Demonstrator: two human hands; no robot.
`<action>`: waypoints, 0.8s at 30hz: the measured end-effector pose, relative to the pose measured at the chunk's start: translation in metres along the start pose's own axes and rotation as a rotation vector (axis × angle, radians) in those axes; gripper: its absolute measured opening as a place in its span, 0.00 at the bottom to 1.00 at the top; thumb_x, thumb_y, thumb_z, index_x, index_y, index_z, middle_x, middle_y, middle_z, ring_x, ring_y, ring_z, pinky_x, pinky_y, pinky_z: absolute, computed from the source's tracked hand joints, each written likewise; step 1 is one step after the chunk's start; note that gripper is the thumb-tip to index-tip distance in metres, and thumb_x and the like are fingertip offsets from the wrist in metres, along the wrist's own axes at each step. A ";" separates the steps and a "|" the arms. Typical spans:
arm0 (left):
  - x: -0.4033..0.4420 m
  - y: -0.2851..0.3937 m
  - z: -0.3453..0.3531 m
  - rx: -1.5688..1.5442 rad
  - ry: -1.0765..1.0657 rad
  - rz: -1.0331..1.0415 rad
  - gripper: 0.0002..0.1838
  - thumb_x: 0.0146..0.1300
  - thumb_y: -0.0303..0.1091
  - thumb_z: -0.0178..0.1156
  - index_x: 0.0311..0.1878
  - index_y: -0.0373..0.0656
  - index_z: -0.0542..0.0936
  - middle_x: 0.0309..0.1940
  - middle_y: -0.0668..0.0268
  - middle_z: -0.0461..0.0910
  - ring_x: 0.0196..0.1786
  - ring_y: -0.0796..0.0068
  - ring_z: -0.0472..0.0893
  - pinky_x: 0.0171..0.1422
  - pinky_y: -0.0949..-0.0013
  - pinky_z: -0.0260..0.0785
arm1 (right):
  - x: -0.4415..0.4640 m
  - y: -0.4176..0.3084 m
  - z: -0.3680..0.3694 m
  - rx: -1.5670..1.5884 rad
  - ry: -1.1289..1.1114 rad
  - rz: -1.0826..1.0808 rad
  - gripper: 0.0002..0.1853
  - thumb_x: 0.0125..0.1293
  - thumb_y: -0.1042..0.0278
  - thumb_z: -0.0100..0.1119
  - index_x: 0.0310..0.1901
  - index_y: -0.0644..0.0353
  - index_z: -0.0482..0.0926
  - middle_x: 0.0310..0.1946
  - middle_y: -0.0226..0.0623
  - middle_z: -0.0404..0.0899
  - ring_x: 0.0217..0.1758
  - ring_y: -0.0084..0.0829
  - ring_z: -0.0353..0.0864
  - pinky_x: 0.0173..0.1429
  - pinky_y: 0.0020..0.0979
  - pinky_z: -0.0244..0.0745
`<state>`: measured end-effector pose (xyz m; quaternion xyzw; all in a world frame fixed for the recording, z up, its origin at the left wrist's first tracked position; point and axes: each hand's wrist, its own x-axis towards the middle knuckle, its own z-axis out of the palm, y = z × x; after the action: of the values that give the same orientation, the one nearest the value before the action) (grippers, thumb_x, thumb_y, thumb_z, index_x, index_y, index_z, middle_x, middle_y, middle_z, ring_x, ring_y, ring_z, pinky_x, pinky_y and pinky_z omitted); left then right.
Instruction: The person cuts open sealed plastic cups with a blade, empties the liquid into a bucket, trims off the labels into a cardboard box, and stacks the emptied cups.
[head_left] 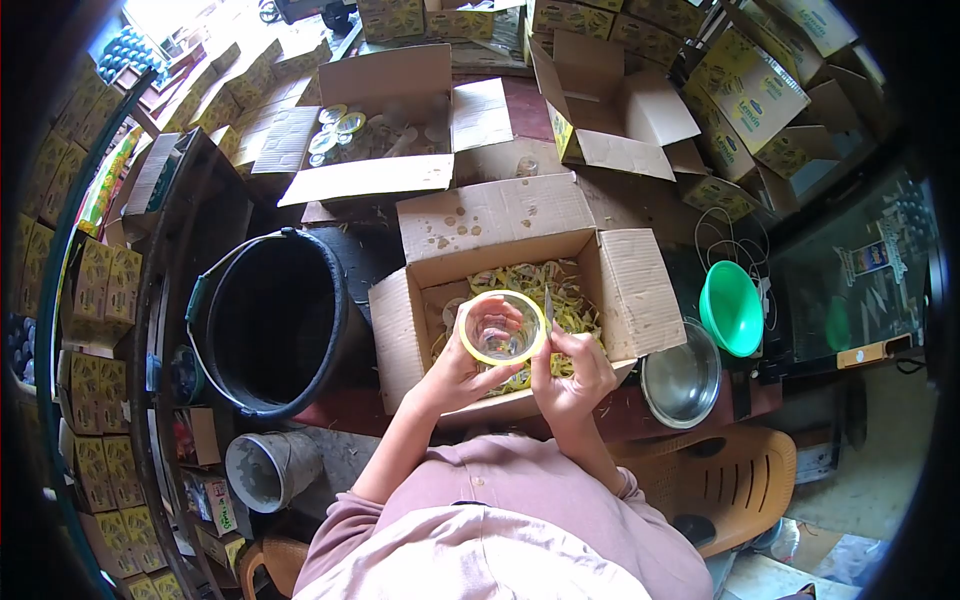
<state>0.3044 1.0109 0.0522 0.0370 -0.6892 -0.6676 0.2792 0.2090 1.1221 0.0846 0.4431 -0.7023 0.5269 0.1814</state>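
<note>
My left hand [462, 368] is wrapped round a clear plastic cup [503, 345] with a yellow rim, its round opening facing up at me. At the cup's right side, my right hand [572, 375] pinches a small thin blade [548, 305] pointing away from me, close to the rim. Both hands are over an open cardboard box [500, 221] with its flaps spread. Yellow and green strips [560, 290] fill much of the box, and part of its contents is hidden behind the cup and hands.
A large black bucket [225, 330] stands left, above a grey bucket [262, 470]. Right are a steel bowl [682, 378] and a green bowl [733, 308]. Behind, one open box [385, 75] holds clear cups; another open box [640, 105] stands beside it.
</note>
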 end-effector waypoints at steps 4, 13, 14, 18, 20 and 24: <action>-0.001 -0.001 -0.004 0.083 -0.026 -0.004 0.38 0.49 0.24 0.65 0.62 0.41 0.55 0.50 0.60 0.65 0.53 0.71 0.70 0.56 0.68 0.65 | 0.001 0.002 0.001 0.015 -0.013 -0.007 0.10 0.46 0.82 0.62 0.33 0.62 0.78 0.25 0.36 0.78 0.24 0.31 0.77 0.29 0.27 0.72; -0.001 0.011 -0.001 -0.071 -0.017 -0.008 0.36 0.50 0.24 0.64 0.61 0.39 0.56 0.51 0.59 0.65 0.54 0.70 0.70 0.57 0.68 0.65 | 0.002 0.005 -0.003 0.131 0.009 0.150 0.07 0.48 0.81 0.62 0.30 0.63 0.77 0.25 0.37 0.79 0.24 0.29 0.78 0.29 0.25 0.71; 0.001 0.011 -0.001 -0.109 -0.001 -0.010 0.36 0.50 0.24 0.63 0.61 0.39 0.56 0.51 0.59 0.65 0.54 0.70 0.69 0.57 0.68 0.65 | -0.002 0.006 -0.004 0.128 0.015 0.139 0.07 0.48 0.81 0.62 0.30 0.63 0.77 0.25 0.37 0.79 0.24 0.29 0.78 0.29 0.25 0.71; 0.001 0.010 0.000 -0.190 0.041 -0.022 0.37 0.49 0.23 0.64 0.61 0.38 0.56 0.50 0.59 0.66 0.54 0.70 0.69 0.57 0.68 0.65 | -0.004 0.000 -0.004 0.116 0.018 0.059 0.07 0.48 0.81 0.62 0.30 0.63 0.77 0.24 0.37 0.78 0.23 0.29 0.77 0.28 0.25 0.72; 0.001 0.013 0.001 -0.156 0.033 -0.046 0.38 0.48 0.23 0.65 0.61 0.38 0.57 0.50 0.59 0.66 0.54 0.70 0.69 0.57 0.68 0.65 | -0.004 -0.001 -0.004 0.117 0.004 0.031 0.08 0.47 0.82 0.62 0.31 0.63 0.77 0.23 0.37 0.77 0.22 0.29 0.77 0.28 0.26 0.72; 0.002 0.013 -0.001 -0.105 0.021 -0.032 0.38 0.47 0.24 0.66 0.60 0.38 0.57 0.49 0.60 0.66 0.54 0.71 0.69 0.56 0.68 0.66 | -0.003 0.000 -0.003 0.107 -0.001 -0.007 0.10 0.46 0.82 0.62 0.32 0.62 0.78 0.23 0.37 0.77 0.22 0.30 0.77 0.27 0.26 0.72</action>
<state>0.3072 1.0111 0.0647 0.0403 -0.6495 -0.7069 0.2771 0.2097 1.1259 0.0832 0.4549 -0.6716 0.5629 0.1589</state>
